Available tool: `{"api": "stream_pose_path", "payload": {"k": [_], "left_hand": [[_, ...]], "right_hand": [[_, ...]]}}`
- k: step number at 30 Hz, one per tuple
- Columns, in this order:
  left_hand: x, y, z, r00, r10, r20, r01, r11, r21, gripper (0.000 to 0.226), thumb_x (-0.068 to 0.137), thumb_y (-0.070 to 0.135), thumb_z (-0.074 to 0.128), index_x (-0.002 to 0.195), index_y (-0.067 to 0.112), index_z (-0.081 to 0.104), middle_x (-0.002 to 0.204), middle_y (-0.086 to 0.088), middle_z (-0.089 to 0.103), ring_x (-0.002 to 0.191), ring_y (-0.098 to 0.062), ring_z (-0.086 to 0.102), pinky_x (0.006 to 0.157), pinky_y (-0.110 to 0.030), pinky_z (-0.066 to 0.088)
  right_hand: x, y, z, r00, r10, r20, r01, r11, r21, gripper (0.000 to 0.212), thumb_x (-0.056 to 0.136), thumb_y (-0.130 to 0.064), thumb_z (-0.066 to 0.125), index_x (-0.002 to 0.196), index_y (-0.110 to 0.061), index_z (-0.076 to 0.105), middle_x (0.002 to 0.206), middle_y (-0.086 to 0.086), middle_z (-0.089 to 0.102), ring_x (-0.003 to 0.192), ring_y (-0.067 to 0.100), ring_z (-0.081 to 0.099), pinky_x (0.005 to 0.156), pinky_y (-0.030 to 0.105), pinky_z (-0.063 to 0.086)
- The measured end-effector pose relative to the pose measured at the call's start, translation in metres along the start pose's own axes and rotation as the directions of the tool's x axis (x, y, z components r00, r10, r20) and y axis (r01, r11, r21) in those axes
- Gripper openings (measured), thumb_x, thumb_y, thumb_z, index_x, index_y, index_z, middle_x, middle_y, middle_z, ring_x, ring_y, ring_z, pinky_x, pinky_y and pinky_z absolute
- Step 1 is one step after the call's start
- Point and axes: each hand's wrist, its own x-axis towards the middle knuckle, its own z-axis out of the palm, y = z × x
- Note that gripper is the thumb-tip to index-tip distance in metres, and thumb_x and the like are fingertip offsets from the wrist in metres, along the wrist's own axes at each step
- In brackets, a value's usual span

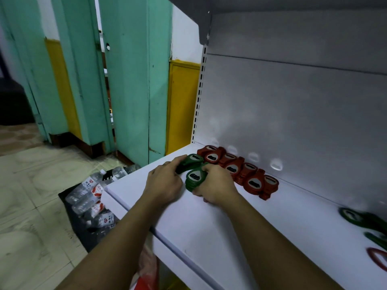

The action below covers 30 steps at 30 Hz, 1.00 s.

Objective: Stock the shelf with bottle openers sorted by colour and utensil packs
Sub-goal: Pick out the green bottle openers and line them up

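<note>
A row of red bottle openers (pixel 240 171) lies along the back of the white shelf (pixel 209 227), at its left end. In front of that row sit two stacks of green bottle openers. My left hand (pixel 164 183) grips the left green stack (pixel 190 161). My right hand (pixel 215 185) curls its fingers around the right green stack (pixel 193 180). More green openers (pixel 364 220) and a red one (pixel 379 258) lie loose at the shelf's right edge, blurred.
A black crate of water bottles (pixel 92 197) stands on the tiled floor left of the shelf. Teal door panels (pixel 129 80) and a yellow wall strip stand behind. An upper shelf (pixel 293 9) overhangs. Red packaging shows below the shelf edge (pixel 146 268).
</note>
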Motion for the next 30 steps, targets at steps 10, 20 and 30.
{"api": "stream_pose_path", "payload": {"k": [10,20,30], "left_hand": [[0.002,0.003,0.002,1.000,0.007,-0.018,-0.006,0.999,0.041,0.052,0.093,0.015,0.047,0.140,0.037,0.043,0.129,-0.002,0.062,0.117,-0.027,0.052,0.096,-0.036,0.038],[0.001,0.006,0.000,0.999,-0.016,0.042,0.013,0.997,0.079,0.061,0.092,0.013,0.046,0.148,0.032,0.031,0.149,-0.001,0.045,0.133,-0.026,0.042,0.109,-0.038,0.030],[0.019,0.004,0.005,0.997,-0.075,0.017,0.074,0.997,0.036,0.036,0.100,0.047,0.042,0.130,0.030,0.050,0.126,0.005,0.063,0.117,-0.020,0.056,0.095,-0.035,0.040]], "right_hand": [[0.004,0.006,0.024,0.972,-0.064,-0.227,0.042,0.994,-0.102,0.037,0.089,-0.029,0.066,0.124,-0.022,0.058,0.113,-0.001,0.068,0.106,0.021,0.062,0.083,0.030,0.047],[0.002,0.015,0.031,0.955,-0.173,-0.239,0.121,0.969,-0.217,0.040,0.089,-0.030,0.059,0.127,-0.020,0.051,0.126,0.001,0.061,0.119,0.025,0.047,0.097,0.037,0.037],[0.004,0.014,0.030,0.961,-0.187,-0.205,0.130,0.956,-0.263,0.035,0.095,-0.033,0.052,0.128,-0.022,0.049,0.126,-0.001,0.062,0.120,0.023,0.045,0.096,0.038,0.033]]}}
